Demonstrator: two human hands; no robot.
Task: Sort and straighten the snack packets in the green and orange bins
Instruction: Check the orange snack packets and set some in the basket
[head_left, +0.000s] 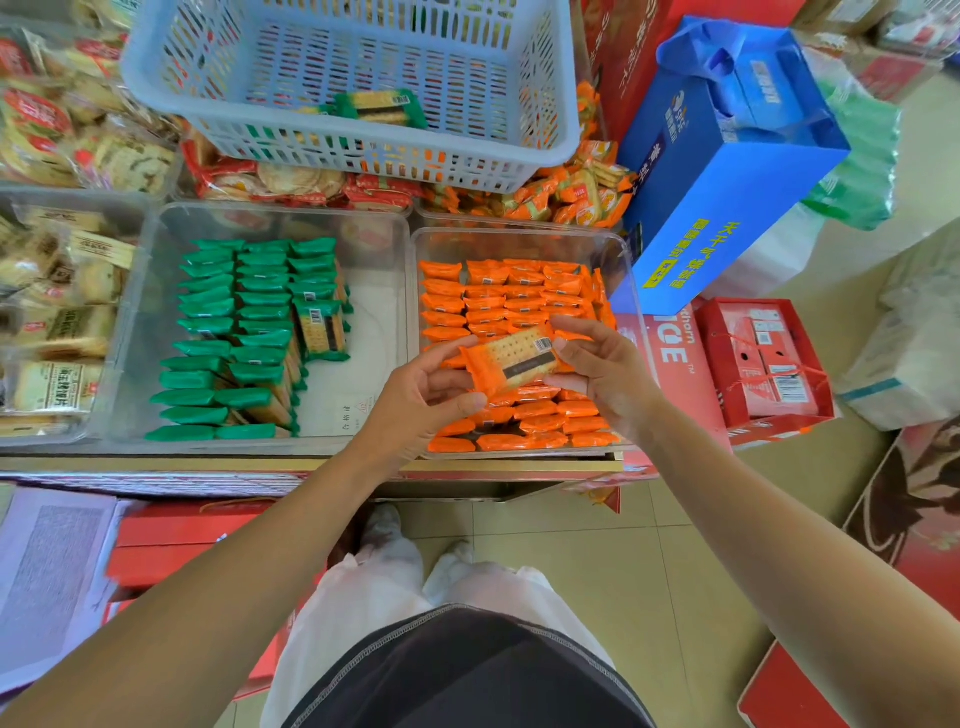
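The left hand (421, 397) and right hand (605, 374) are pinching one orange packet (511, 358) by its ends above the orange bin (519, 235), hiding rows beneath. Its barcode is showing, its dark label too blurred to read. Right of the right hand, a red box (675, 358) is showing only "ICE"; left of the left hand, green packets (234, 332) are lining the green bin (376, 291).

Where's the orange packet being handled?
Head view, centre: orange plastic-wrapped cracker packet, held between left hand and right hand over the clear right-side bin.
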